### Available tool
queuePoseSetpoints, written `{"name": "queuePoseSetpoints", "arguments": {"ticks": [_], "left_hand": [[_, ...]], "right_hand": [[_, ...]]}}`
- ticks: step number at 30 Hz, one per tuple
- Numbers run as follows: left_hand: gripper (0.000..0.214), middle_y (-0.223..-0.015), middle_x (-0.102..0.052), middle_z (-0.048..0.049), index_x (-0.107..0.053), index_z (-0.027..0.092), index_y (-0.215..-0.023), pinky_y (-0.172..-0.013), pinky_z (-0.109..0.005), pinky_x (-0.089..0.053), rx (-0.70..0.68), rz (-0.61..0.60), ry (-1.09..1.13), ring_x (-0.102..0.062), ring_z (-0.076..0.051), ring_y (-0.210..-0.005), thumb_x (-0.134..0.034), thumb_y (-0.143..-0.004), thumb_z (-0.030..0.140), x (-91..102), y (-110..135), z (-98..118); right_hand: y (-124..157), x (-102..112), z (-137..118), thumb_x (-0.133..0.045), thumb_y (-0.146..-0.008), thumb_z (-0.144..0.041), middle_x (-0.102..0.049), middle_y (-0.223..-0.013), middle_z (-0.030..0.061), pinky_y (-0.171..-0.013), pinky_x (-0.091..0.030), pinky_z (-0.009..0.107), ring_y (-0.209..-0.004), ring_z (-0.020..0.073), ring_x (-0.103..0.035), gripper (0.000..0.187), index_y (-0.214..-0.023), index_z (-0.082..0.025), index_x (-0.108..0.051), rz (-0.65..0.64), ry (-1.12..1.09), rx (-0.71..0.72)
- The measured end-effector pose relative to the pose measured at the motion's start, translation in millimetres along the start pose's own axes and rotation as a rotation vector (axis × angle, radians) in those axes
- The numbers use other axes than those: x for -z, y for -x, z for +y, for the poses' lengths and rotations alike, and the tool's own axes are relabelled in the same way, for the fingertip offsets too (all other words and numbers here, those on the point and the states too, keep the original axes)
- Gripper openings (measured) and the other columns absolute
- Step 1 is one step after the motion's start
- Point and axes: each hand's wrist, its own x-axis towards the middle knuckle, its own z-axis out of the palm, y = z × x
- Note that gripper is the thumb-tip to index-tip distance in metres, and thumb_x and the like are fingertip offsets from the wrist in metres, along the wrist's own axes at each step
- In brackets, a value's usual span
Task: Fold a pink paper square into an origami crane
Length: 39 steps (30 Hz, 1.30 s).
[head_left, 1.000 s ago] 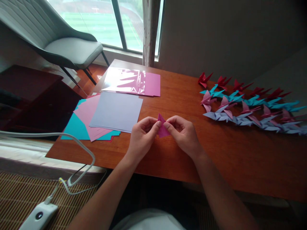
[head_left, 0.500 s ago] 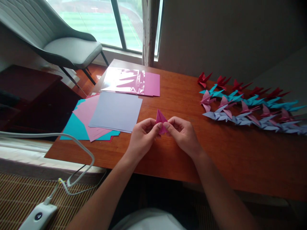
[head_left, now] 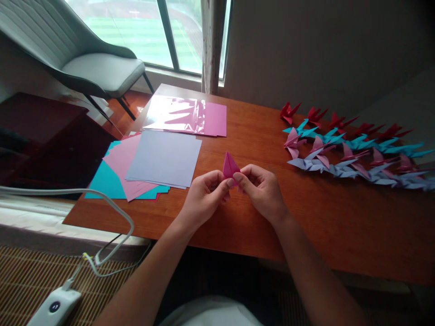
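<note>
A small magenta piece of folded origami paper (head_left: 230, 165) is held above the table, its pointed tip facing away from me and a crease running down its middle. My left hand (head_left: 208, 192) pinches its lower left edge between thumb and fingers. On the other side, my right hand (head_left: 261, 189) grips the lower right edge the same way. Both thumbs lie close together over the paper's lower part, which they hide.
Sheets of lavender paper (head_left: 165, 157), pink paper (head_left: 122, 156) and turquoise paper (head_left: 103, 179) overlap at left. Behind them lies a clear packet (head_left: 176, 115) with magenta paper (head_left: 216, 118). Rows of folded cranes (head_left: 335, 136) stand at right on the wooden table (head_left: 319, 222).
The folded paper has shifted slightly right between my hands, and its lower part now looks more closed together. My right hand has moved a little to the right.
</note>
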Motion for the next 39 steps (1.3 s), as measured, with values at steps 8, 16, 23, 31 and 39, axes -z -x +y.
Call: {"name": "queuePoseSetpoints", "arguments": {"ticks": [8,16,23,31,39], "left_hand": [[0.033,-0.059,-0.059,0.0032,-0.060,0.016,-0.071,-0.050,-0.018,-0.039,-0.047,0.061,-0.026,-0.050,-0.007,-0.052,-0.071,-0.088,0.042,-2.2,-2.1,-0.2],[0.023,-0.072,-0.065,-0.0003,-0.066,0.016,-0.087,-0.054,-0.019,-0.043,-0.061,0.072,0.035,-0.057,-0.010,-0.062,-0.066,-0.092,0.038,-0.9,-2.7,-1.9],[0.010,-0.081,-0.069,-0.0016,-0.067,0.017,-0.091,-0.064,-0.023,-0.049,-0.181,0.153,-0.166,-0.063,-0.013,-0.069,-0.067,-0.089,0.027,-2.1,-4.5,-11.0],[0.005,-0.082,-0.071,-0.0006,-0.065,0.020,-0.093,-0.061,-0.023,-0.046,-0.369,0.250,-0.792,-0.063,-0.012,-0.067,-0.060,-0.092,0.021,-4.4,-0.5,-16.6],[0.008,-0.088,-0.074,-0.0013,-0.065,0.022,-0.099,-0.061,-0.024,-0.047,-0.374,0.224,-0.901,-0.066,-0.013,-0.068,-0.060,-0.093,0.024,-5.1,-0.5,-18.8]], "right_hand": [[-1.7,-0.5,-1.0,-0.069,-0.087,-0.050,-0.060,-0.062,-0.0023,-0.053,-0.041,0.024,-0.056,0.0111,-0.053,0.033,-0.076,-0.020,-0.065,-0.016,-0.067,-0.047],[-3.2,-0.2,3.2,-0.071,-0.086,-0.046,-0.061,-0.068,-0.0015,-0.055,-0.040,0.025,-0.060,0.0117,-0.053,0.028,-0.078,-0.019,-0.066,-0.009,-0.012,-0.023],[-5.3,-0.2,10.6,-0.071,-0.086,-0.044,-0.054,-0.064,-0.0044,-0.051,-0.037,0.025,-0.056,0.0115,-0.049,0.026,-0.098,-0.021,-0.068,0.091,0.077,0.015],[-1.6,-0.9,4.5,-0.073,-0.084,-0.044,-0.057,-0.070,-0.0038,-0.058,-0.044,0.026,-0.062,0.0128,-0.054,0.031,-0.105,-0.023,-0.065,0.143,0.134,0.116],[-1.2,-1.9,1.6,-0.063,-0.090,-0.034,-0.070,-0.084,0.0031,-0.064,-0.051,0.029,-0.072,0.0167,-0.065,0.016,-0.099,-0.021,-0.067,0.139,0.222,0.123]]}}
